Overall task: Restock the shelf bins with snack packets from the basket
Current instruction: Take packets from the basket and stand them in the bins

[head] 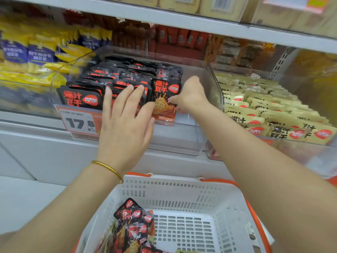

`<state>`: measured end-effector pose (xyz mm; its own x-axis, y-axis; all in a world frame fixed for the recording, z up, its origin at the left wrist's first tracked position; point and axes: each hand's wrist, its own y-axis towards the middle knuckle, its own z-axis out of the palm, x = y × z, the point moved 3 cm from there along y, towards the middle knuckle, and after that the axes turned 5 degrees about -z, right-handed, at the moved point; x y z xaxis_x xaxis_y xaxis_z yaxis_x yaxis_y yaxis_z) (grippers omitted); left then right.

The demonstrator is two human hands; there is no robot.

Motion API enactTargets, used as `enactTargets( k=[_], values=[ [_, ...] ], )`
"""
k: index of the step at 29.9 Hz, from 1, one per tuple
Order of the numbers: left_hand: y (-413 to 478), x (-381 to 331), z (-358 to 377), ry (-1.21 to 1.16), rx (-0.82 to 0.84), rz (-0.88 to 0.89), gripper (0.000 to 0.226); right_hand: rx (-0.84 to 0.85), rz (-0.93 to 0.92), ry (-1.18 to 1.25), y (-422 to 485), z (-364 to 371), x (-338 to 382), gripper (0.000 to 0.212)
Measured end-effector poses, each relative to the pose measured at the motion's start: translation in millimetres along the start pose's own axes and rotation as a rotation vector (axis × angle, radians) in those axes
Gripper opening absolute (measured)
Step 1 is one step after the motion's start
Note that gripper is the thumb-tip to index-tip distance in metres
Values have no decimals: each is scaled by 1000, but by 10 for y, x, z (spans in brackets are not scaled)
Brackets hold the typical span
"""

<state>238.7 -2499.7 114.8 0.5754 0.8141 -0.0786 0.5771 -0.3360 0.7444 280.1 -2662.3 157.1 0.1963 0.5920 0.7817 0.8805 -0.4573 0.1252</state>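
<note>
Right hand (pixel 189 95): its grip pinches an upright black packet (pixel 165 99) at the packet's right edge, probably to slot it into the front row's open end.
Left hand (pixel 125 121): fingers straight and spread, holding nothing, pressed flat on the front row of black packets (pixel 82 97), seemingly so they stay upright and packed leftward.
Clear bin (pixel 215 88): on the shelf; a gap remains at its right side.
Basket (pixel 182 194): below, more black packets lying loose in its left corner.
Neighbouring bin: tan packets (pixel 273 114), already full.
</note>
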Motion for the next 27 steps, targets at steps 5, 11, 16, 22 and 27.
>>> enactTargets(
  k=[5, 11, 16, 22, 27],
  values=[
    [-178, -266, -314, -74, -90, 37, 13, -97, -353, 54, -819, -443, 90, 29],
    [-1023, -455, 70, -43, 522, 136, 32, 493, -123, -302, -1582, 410, -1343, 14],
    [-1375, -529, 336, 35, 848, 141, 35, 989, 35, -462, -2179, 1271, -2534, 38],
    [-1457, -548, 493, 71, 931, 114, 32, 1091, 199, -216, -2529, 1850, -3026, 79],
    [-1550, -529, 640, 88, 1034, 101, 33, 912, 177, -324, -2511, 1936, -3087, 36]
  ],
)
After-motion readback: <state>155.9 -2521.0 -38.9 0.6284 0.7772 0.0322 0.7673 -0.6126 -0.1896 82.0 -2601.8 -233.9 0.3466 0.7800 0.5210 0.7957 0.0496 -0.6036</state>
